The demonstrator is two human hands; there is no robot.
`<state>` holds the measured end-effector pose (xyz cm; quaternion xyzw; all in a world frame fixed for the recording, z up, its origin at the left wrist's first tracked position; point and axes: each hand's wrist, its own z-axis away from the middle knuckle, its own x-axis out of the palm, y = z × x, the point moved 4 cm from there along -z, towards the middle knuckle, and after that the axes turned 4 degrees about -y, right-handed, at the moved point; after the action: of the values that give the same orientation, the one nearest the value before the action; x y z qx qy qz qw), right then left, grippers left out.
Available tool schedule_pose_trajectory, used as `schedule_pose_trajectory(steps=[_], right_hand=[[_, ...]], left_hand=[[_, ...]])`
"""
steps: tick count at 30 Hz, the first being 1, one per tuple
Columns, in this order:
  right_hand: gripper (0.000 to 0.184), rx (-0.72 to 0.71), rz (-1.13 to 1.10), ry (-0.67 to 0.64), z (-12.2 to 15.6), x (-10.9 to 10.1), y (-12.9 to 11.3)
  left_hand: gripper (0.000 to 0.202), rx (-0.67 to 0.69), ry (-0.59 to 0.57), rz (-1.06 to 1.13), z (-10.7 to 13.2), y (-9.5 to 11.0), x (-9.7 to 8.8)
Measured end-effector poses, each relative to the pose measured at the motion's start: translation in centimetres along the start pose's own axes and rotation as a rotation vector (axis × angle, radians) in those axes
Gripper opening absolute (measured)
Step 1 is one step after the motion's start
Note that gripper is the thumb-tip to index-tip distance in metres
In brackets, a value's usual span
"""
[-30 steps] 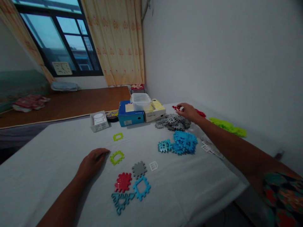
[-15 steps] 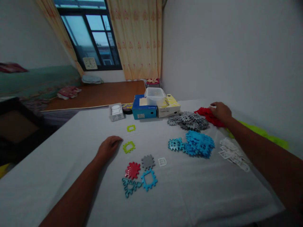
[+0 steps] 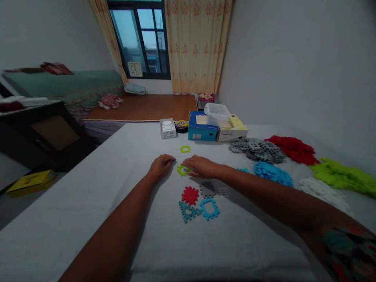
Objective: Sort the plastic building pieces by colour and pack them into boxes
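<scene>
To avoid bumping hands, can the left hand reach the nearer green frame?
Probably yes: the left hand is beside the green frame, whose left edge looks free; the right hand covers part of it.

Nothing legible: markings on the blue box point(image 3: 202, 129), yellow-white box point(image 3: 233, 132) and clock point(image 3: 135, 69) blur

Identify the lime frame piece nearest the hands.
The nearer lime frame piece, partly covered by the right hand; the farther lime frame piece lies beyond, uncovered.

A clock point(image 3: 135, 69) (squarish) stands before the window point(image 3: 151, 41).
</scene>
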<state>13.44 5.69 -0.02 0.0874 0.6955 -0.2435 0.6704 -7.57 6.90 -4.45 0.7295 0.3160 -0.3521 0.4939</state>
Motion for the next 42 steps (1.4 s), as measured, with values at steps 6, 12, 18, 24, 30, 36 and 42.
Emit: schedule_pose_trajectory(steps=[6,12,18,24,30,36,42], right_hand=[[0.044,-0.012,0.051,-0.023,-2.6,0.9,0.2],[0.056,0.165,-0.056,0.226,4.1,-2.3,-0.6],[0.049,0.348,-0.070,0.641,19.6,-5.8,2.7],[0.041,1.100,0.287,0.847,39.9,-4.7,13.5],[0.042,1.441,0.437,0.428,47.7,-3.8,18.3],[0.037,1.347,0.398,0.185,46.9,-5.3,20.3],[0.024,1.228,0.404,0.319,42.1,-6.5,17.3]], left_hand=[[0.031,0.038,-0.018,-0.001,-0.3,-0.1,0.3],[0.036,-0.003,-0.011,-0.016,-0.4,-0.7,-0.1],[0.042,0.036,-0.039,-0.099,-1.2,-2.7,-0.1],[0.042,0.000,-0.042,-0.167,-1.7,-4.0,-0.2],[0.038,-0.011,-0.007,-0.153,-1.9,-4.2,-0.5],[0.037,-0.030,-0.032,-0.171,-1.9,-4.2,-0.9],[0.038,0.018,-0.042,-0.199,-2.0,-4.1,-0.6]])
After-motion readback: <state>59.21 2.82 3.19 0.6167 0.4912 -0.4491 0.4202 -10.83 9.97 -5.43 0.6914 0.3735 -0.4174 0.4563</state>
